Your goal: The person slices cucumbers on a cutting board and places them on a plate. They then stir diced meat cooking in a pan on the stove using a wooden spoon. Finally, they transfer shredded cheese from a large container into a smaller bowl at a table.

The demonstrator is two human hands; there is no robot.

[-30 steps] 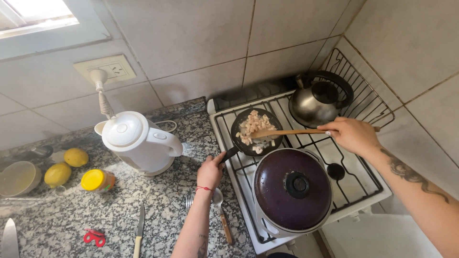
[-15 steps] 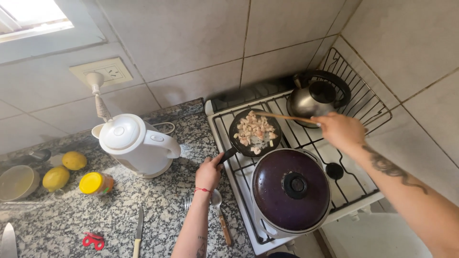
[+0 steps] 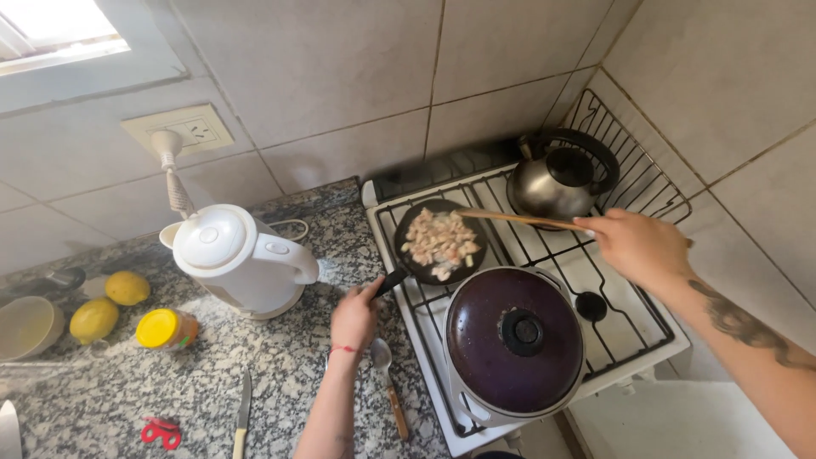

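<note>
We see the stove (image 3: 633, 340) from above, and we place everything by it. On its back left burner sits a small frying pan (image 3: 442, 242) of pale chopped food. Our left hand (image 3: 355, 316) grips the pan's handle at the stove's left edge. Our right hand (image 3: 637, 246) holds a wooden spatula (image 3: 518, 218) whose tip reaches the pan. A dark lidded pot (image 3: 514, 340) fills the front left burner, a metal kettle (image 3: 557, 180) the back right. A white electric kettle (image 3: 238, 259) stands on the counter left of the stove.

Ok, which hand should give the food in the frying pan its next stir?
Probably the right hand: it holds the wooden spatula, whose tip reaches the frying pan. The left hand grips the pan's handle.
</note>
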